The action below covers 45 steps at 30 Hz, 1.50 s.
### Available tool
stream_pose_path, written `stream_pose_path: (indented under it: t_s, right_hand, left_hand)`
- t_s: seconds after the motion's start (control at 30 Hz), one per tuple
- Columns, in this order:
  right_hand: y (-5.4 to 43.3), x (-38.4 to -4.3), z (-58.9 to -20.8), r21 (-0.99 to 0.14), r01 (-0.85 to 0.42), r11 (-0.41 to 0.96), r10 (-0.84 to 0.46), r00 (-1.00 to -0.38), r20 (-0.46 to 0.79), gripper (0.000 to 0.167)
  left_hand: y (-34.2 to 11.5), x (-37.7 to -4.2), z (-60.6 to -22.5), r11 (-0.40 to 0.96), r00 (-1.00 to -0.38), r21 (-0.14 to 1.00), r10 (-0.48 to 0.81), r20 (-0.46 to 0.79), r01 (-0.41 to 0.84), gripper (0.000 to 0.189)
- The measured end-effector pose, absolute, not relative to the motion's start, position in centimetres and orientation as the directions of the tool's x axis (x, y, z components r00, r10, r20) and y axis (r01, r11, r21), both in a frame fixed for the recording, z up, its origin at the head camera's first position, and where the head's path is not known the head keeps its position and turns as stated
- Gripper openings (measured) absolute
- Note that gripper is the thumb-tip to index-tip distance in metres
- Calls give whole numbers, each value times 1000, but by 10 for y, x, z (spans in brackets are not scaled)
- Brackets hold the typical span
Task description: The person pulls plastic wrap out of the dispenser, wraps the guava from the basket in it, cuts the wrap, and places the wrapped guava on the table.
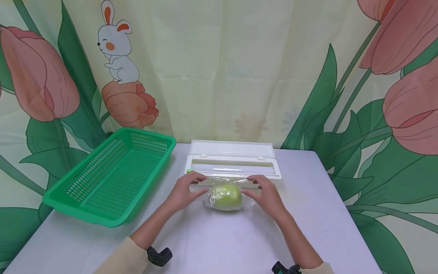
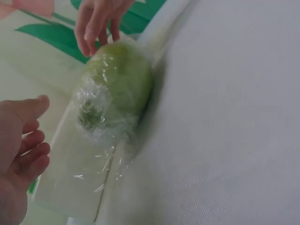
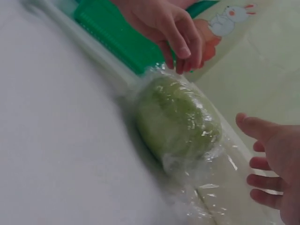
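A roundish green fruit (image 1: 226, 197) sits on the table, covered in crinkled clear cling film (image 3: 187, 166) with loose folds at its ends. My left hand (image 1: 184, 193) is at the fruit's left side, fingers relaxed and thumb spread from them. On the other side is my right hand (image 1: 268, 197), in a similar pose. Both wrist views show the thumb and fingers apart, with nothing between them. Just behind the fruit stands a white cling film dispenser (image 1: 278, 172) with its lid (image 1: 232, 148) raised and a film roll (image 1: 219, 168) inside.
A green plastic basket (image 1: 137, 205) with slotted sides stands on the left of the table. The white tabletop (image 1: 219, 247) extends in front of the fruit and to its right. Behind the table hangs a curtain (image 1: 219, 76) printed with tulips and a rabbit.
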State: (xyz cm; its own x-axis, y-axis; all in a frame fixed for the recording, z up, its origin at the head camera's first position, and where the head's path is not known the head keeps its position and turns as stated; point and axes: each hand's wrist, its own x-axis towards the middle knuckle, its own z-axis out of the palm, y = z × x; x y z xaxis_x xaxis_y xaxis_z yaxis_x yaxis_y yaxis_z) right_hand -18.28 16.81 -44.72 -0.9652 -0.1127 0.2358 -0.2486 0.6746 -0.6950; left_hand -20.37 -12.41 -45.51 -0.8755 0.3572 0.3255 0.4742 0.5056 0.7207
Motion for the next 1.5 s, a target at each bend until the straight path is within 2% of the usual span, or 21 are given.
stream_pose_path:
  t_s: [0.2,0.37,0.6,1.13,1.3,1.5]
  right_hand:
    - [181,-185,-447,-682,-242,690,-57,-958,282,42]
    - [190,-186,-445,-678,-215,703,7,-951,308,39]
    - [202,-189,-441,-688,-139,713,107,-947,302,37]
    - [217,-207,-450,-725,-37,688,194,-953,233,38]
    - [218,-214,-456,-732,-42,680,191,-954,233,43]
    - [219,-218,-459,-720,18,693,191,-969,159,60]
  left_hand:
    - [-130,-207,-454,584,-882,665,247,402,466,31]
    - [-134,-213,-455,620,-895,667,141,423,413,30]
    - [-138,-222,-460,620,-925,713,53,377,326,34]
    - [-134,-235,-467,577,-966,789,0,257,210,31]
    - [-133,-237,-468,566,-969,801,-14,246,195,35]
    - [-134,-240,-470,488,-975,861,-80,209,144,55]
